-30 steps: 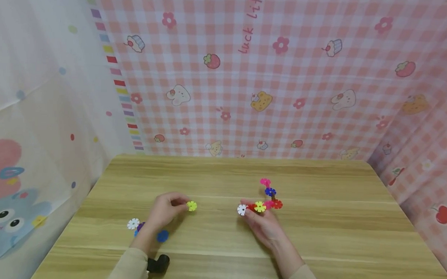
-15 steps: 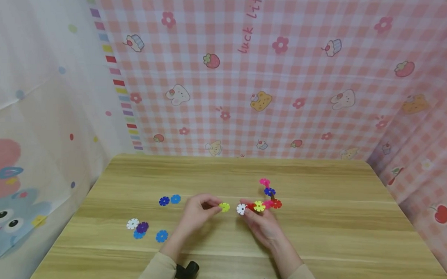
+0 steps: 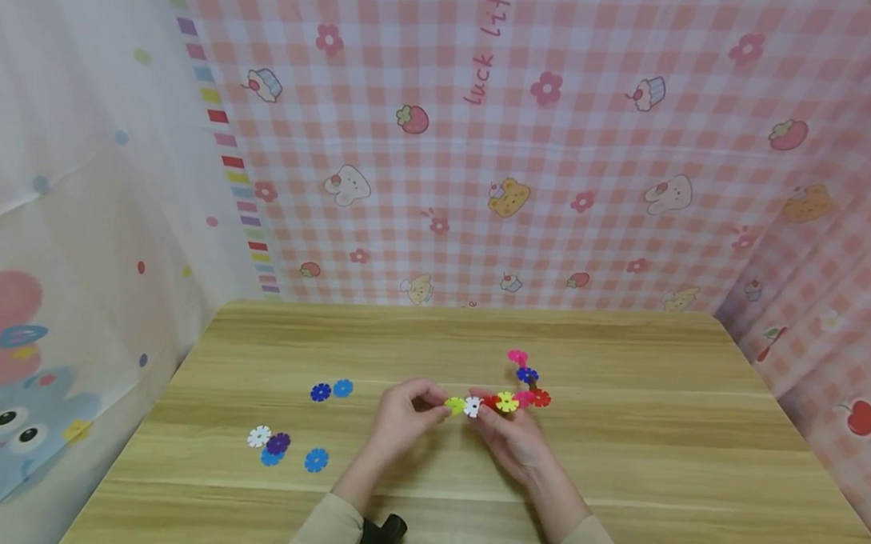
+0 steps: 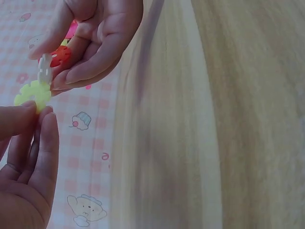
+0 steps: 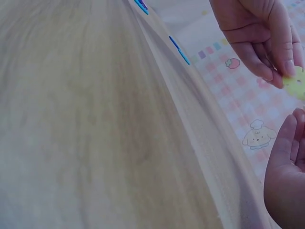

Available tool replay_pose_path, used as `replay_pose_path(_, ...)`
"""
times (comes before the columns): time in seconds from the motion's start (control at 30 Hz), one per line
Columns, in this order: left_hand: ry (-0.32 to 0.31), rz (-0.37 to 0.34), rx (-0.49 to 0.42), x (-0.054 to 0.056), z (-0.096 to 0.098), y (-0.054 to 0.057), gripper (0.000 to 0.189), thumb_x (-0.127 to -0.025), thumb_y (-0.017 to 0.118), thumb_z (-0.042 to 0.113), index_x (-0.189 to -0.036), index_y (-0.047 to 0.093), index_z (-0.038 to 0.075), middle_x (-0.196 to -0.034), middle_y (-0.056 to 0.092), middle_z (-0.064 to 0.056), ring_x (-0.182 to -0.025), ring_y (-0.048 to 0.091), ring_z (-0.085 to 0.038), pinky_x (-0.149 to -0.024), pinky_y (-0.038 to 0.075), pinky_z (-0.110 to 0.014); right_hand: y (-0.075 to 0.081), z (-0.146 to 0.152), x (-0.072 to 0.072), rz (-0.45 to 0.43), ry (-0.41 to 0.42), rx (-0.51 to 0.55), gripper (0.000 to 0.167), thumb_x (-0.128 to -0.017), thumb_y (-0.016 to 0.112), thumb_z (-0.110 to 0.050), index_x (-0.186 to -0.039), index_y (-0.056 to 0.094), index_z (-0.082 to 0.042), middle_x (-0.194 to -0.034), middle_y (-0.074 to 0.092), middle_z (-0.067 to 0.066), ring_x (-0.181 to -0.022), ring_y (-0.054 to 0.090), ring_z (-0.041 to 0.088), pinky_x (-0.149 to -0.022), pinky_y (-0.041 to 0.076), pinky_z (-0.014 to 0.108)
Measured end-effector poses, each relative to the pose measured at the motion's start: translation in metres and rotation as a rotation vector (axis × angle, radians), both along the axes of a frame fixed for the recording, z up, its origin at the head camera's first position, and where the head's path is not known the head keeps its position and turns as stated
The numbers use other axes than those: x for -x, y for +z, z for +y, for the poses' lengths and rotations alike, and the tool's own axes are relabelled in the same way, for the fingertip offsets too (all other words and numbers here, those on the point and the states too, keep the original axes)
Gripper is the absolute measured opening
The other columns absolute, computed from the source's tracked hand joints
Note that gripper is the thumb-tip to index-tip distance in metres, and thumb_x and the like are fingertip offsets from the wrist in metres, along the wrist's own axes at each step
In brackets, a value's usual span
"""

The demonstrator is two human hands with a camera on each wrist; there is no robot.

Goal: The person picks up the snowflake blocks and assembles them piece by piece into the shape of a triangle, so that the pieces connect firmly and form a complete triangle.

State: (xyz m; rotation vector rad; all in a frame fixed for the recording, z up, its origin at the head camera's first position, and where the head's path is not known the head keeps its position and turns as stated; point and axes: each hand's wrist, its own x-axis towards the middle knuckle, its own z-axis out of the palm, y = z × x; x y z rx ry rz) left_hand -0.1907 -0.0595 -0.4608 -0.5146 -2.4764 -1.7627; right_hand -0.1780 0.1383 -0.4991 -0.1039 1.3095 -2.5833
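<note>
Midway between the side edges of the bench (image 3: 687,481), the left grip (image 3: 404,413) pinches the yellow-green disc (image 3: 456,405) against the white disc (image 3: 471,407), which the right grip (image 3: 514,444) holds (for steadiness, I think).

The left hand (image 5: 259,36) reaches in from the upper right and pinches a yellow-green notched piece (image 5: 293,85) that the right border cuts off, while the right hand (image 5: 288,171) sits lower down with its fingertips just beneath that piece, partly out of frame. A wood-grained surface (image 5: 109,119) fills the left and centre, with thin blue pieces (image 5: 179,50) seen nearly edge-on near its far edge. Beyond hangs a pink checked cloth (image 5: 226,86) printed with a strawberry and a chef-hatted dog.
</note>
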Motion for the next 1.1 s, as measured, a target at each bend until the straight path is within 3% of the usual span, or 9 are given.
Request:
replay_pose_path(0.5,0.011,-0.049,-0.128,-0.002,0.008,-0.011,0.011,-0.078,0.077,-0.009,-0.08,0.069,-0.002,-0.076,0.068,-0.008,-0.07,0.065,-0.015,-0.065,0.055,-0.022,0.003,-0.001,-0.002,-0.1,-0.059,0.066,0.022,-0.1,0.05,0.005,-0.106,0.068,-0.007,-0.117,0.063,0.01,-0.103,0.065,0.018,-0.099,0.048,0.03)
replay_pose_path(0.83,0.03,-0.013,-0.115,-0.004,0.014,-0.01,0.011,-0.077,0.078,-0.009,-0.08,0.07,-0.002,-0.077,0.069,-0.01,-0.071,0.064,-0.014,-0.066,0.054,-0.022,-0.001,0.001,-0.001,-0.056,-0.021,0.017,0.021,-0.1,0.052,0.003,-0.105,0.068,-0.009,-0.12,0.063,0.008,-0.106,0.064,0.016,-0.102,0.045,0.03)
replay_pose_path(1.1,0.028,-0.009,-0.119,-0.004,0.015,-0.009,0.011,-0.079,0.077,-0.008,-0.082,0.07,0.0,-0.079,0.069,-0.009,-0.073,0.064,-0.014,-0.07,0.054,-0.022,-0.002,0.003,0.0,-0.014,-0.005,0.054,0.026,-0.099,0.051,0.006,-0.11,0.069,-0.009,-0.119,0.063,0.006,-0.106,0.063,0.016,-0.102,0.046,0.031)
